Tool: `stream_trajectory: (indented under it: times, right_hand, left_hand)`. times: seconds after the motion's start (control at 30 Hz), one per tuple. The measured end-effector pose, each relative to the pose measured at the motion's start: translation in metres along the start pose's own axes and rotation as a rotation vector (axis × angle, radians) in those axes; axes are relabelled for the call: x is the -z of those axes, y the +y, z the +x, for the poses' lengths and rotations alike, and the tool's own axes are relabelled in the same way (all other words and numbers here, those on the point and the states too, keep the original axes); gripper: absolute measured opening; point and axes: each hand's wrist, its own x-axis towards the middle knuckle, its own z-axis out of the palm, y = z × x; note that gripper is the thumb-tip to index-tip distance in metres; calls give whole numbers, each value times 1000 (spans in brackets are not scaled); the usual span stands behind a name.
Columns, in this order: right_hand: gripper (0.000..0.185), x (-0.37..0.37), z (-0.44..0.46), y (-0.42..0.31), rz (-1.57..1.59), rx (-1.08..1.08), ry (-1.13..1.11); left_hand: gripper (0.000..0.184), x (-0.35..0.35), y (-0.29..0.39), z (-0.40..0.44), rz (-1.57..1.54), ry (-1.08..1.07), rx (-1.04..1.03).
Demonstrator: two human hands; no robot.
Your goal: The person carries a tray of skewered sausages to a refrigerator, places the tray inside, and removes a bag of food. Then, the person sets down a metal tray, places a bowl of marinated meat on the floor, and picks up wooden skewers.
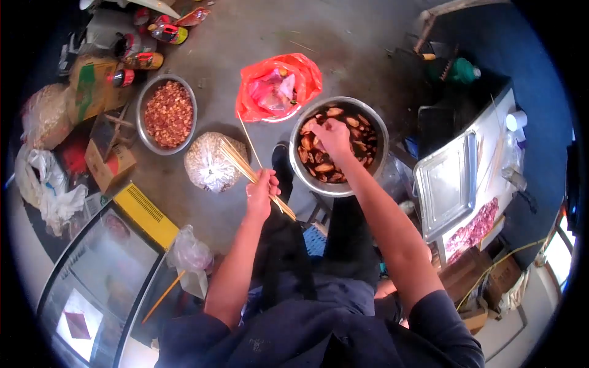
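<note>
My left hand (262,189) is closed around a bundle of thin wooden skewers (240,161), which slant up to the left; one skewer (250,140) stands apart from the rest. Over a large metal basin (383,161), my right hand (332,136) reaches in with fingers pinched at a chicken wing (308,126). My fingers partly hide that piece. Many more brown chicken wings (325,167) lie in dark liquid in the basin.
Left of the basin stand an orange-red plastic bag (246,105), a tied clear bag (211,162) and a metal bowl of diced meat (168,116). At right, a metal tray (446,184) lies beside raw meat (475,227). A glass-topped case (101,276) is at lower left.
</note>
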Motion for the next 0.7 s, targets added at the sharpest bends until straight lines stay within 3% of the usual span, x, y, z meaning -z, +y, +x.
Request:
stream_trajectory:
  times: [0.03, 0.2, 0.27, 0.47, 0.53, 0.7]
  right_hand:
    - [35, 6, -9, 9, 46, -90, -24]
    - [27, 27, -61, 77, 319, -322, -36]
    - [29, 33, -86, 120, 318, -258, -84]
    - [35, 52, -158, 222, 289, -426, -206]
    - [27, 58, -168, 277, 257, -447, -252]
    - [30, 66, -177, 347, 303, -519, -217]
  left_hand:
    - [19, -2, 0, 3, 21, -2, 19]
    - [21, -21, -4, 7, 79, -59, 40]
    - [21, -31, -12, 5, 118, -50, 20]
    - [35, -52, -60, 18, 159, 65, 46]
    - [41, -58, -77, 29, 196, 46, 78]
    - [44, -81, -115, 51, 192, -82, 33]
